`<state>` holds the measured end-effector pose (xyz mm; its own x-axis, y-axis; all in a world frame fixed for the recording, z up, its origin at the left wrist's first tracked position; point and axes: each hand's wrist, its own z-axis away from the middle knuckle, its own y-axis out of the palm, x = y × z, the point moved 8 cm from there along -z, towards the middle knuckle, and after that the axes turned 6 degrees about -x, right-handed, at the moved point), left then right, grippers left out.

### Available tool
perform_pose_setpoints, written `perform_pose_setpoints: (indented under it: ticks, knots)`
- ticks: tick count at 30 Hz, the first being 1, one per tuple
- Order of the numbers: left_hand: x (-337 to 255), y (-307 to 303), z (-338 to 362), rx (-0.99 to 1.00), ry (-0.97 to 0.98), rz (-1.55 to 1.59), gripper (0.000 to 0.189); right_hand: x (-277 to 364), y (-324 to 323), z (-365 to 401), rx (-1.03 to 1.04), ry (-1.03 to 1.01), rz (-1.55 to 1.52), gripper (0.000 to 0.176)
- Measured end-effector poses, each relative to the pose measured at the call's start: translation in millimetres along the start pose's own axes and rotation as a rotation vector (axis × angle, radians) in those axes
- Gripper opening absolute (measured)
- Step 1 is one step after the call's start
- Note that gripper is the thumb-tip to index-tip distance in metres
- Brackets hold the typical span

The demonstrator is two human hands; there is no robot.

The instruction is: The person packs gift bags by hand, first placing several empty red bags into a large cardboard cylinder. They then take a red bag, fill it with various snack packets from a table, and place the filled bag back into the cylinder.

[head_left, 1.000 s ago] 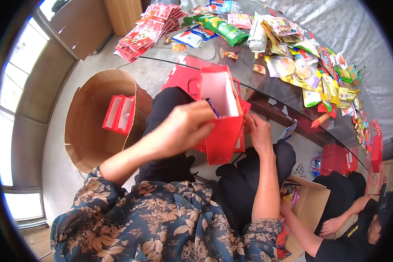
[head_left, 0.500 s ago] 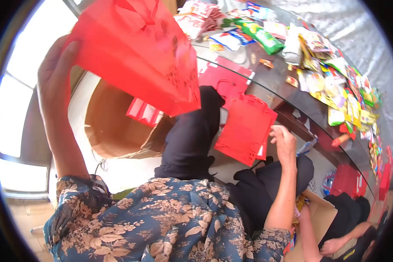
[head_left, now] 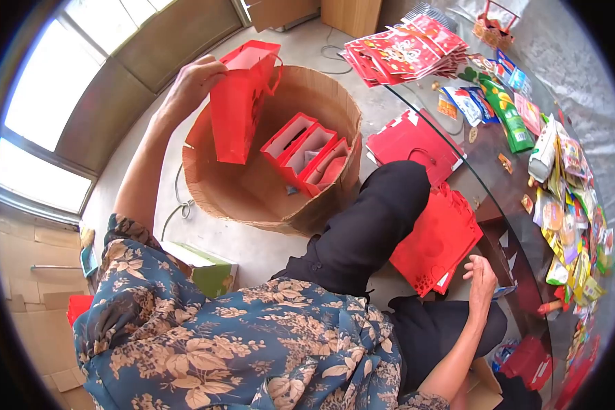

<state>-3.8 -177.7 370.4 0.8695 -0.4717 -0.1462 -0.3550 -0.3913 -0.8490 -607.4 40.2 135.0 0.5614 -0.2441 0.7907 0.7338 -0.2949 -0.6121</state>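
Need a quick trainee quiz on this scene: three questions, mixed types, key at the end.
1. Which hand holds the tall red paper gift bag?

2. True or false: the bare right hand also grasps that gift bag.

3. What lies along the dark glass-topped table?
A) Metal tools
B) Colourful plastic packets
C) Folded towels

Key:
1. The left hand, near the bag's top.
2. False; the right hand is well apart from it, beside the flat red paper bags, with nothing visible in it.
3. B.
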Motion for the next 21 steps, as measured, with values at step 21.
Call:
perform_pose_setpoints:
  ticks: [21]
  knots:
    - [173, 298, 178, 0.288, -0.522, -0.014, 0.042, -10, 24, -3, 0.090, 0.020, 0.180, 0.035]
